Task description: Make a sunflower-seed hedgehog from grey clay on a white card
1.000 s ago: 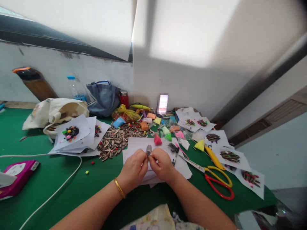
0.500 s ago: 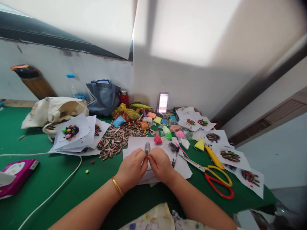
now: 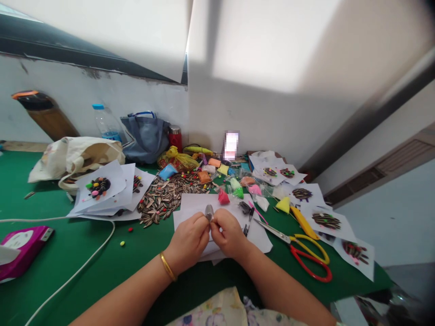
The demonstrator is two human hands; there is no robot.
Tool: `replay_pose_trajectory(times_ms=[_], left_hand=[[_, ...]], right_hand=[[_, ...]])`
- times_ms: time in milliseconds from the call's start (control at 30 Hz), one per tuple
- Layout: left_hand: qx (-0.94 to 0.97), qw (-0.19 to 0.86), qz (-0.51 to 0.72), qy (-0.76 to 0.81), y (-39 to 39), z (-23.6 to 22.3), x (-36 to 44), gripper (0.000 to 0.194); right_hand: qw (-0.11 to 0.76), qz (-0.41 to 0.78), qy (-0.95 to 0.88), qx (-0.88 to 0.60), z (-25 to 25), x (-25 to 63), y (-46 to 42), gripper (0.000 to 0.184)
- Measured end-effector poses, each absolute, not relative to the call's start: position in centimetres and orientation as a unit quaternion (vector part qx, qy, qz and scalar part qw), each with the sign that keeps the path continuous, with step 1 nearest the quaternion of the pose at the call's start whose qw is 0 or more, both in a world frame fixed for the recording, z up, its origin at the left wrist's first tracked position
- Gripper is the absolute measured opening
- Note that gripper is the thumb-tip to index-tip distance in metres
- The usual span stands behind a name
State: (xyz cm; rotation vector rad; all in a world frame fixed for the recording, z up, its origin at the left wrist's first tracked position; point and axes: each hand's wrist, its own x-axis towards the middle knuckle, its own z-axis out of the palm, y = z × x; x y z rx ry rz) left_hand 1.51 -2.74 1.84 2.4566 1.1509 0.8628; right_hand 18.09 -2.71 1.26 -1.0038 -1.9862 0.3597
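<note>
Head view: the left hand (image 3: 190,237) and right hand (image 3: 230,233) together pinch the grey packet (image 3: 209,211) above the paper (image 3: 260,237) on the surface (image 3: 142,240). Over the last second their pose barely changes; the packet remains held, and whether it is open cannot be told.

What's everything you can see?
small packet: 1, grey, between both hands
plain sheets: several, white, under hands
pens: count unclear, black, on sheets
colourful packets: many, mixed, mostly behind sheets
seeds: heap, striped, centre left
decorated sheets: several, white, both sides
scissors: 1, red-yellow handles, right
tool: 1, yellow, beside scissors
bags: 3, blue, cream, yellow, back left
bottles: 2, clear, brown, back left
flask: 1, red, beside blue bag
pack: 1, purple, left
cable: 1, white, left
screen: 1, whitish, back
table: 1, green, underneath
left hand: 1, gold-bangled, holding packet
right hand: 1, holding packet
</note>
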Motion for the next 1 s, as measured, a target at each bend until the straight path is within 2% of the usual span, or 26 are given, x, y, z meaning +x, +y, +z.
replay_pose_trajectory(times_ms=[367, 533, 767, 1000], left_hand=[[0.837, 0.101, 0.322, 0.431, -2.81, 1.75, 2.00, 0.022], [0.843, 0.089, 0.317, 0.425, -2.54, 1.54, 1.61, 0.020], [0.857, 0.066, 0.282, 0.426, -2.68, 1.46, 1.45, 0.020], [0.860, 0.047, 0.287, 0.420, -2.81, 1.65, 1.48, 0.021]], right_hand=[[0.443, 0.135, -0.786, -0.409, 1.55, 18.04, -2.54, 0.016], [0.420, 0.149, -0.789, -0.422, 1.52, 17.82, -2.56, 0.012], [0.389, 0.121, -0.801, -0.439, 1.28, 17.77, -2.55, 0.015], [0.402, 0.130, -0.777, -0.466, 1.36, 17.48, -2.85, 0.020]])
